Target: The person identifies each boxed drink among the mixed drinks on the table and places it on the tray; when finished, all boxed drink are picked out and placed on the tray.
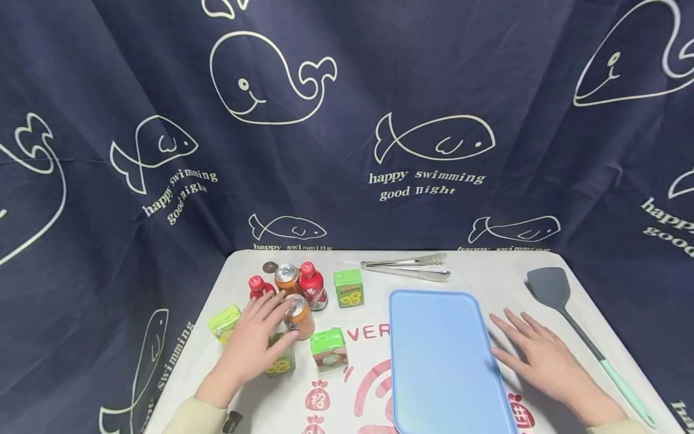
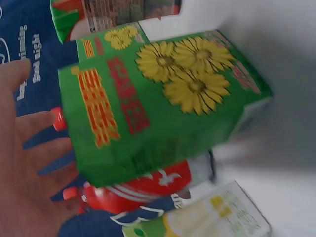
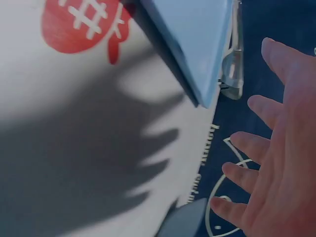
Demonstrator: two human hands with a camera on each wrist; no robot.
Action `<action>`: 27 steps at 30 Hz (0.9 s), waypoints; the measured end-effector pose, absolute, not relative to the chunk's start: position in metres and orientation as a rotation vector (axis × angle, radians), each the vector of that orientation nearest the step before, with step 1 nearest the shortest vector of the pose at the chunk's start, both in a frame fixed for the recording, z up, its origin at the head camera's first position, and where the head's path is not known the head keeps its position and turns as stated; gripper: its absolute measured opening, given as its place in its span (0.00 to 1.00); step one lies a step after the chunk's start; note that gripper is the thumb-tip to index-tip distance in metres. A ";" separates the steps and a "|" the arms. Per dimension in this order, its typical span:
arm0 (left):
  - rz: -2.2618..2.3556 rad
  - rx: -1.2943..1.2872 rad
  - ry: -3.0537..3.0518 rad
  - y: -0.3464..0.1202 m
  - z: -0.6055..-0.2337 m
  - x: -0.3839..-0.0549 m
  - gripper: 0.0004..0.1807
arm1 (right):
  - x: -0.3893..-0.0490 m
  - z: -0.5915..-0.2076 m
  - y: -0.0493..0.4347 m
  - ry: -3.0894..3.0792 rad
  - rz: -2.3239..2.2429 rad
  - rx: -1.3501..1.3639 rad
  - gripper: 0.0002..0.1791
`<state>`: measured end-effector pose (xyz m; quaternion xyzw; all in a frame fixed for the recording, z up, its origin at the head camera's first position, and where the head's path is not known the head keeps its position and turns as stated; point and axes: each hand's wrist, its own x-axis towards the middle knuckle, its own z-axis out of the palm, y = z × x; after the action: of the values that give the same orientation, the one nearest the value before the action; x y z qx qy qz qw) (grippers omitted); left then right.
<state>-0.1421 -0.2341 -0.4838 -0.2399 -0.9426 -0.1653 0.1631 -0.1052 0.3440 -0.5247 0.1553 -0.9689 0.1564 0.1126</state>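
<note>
My left hand (image 1: 253,340) hovers with spread fingers over a cluster of drinks at the table's left and holds nothing. Beneath it is a green drink carton with yellow flowers (image 2: 187,98), partly hidden in the head view. Around the hand stand an orange can (image 1: 300,322), another can (image 1: 286,276), a red-capped bottle (image 1: 313,286), a second red bottle (image 1: 258,286) and a yellow-green carton (image 1: 224,322). Two more green cartons, one nearer (image 1: 329,349) and one farther (image 1: 349,288), are to the right. My right hand (image 1: 544,361), fingers spread, is beside the blue tray (image 1: 444,361), gripping nothing.
Metal tongs (image 1: 406,266) lie behind the tray. A spatula (image 1: 582,334) with a dark head and mint handle lies along the right edge. A small dark round item (image 1: 270,266) sits at the back left. A whale-patterned curtain (image 1: 347,150) surrounds the white table.
</note>
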 end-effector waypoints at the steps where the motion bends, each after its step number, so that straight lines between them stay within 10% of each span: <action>1: -0.477 -0.690 -2.674 -0.237 -0.484 -0.142 0.35 | -0.105 -0.526 0.344 -2.847 0.486 0.451 0.38; 27: -0.505 -0.498 -2.494 -0.304 -0.487 -0.128 0.27 | -0.106 -0.558 0.337 -2.893 0.960 0.283 0.34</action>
<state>-0.1275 -0.3042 -0.4875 -0.1847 -0.9259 -0.1875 0.2711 -0.1059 0.3370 -0.5579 0.0925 -0.9442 0.3134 0.0403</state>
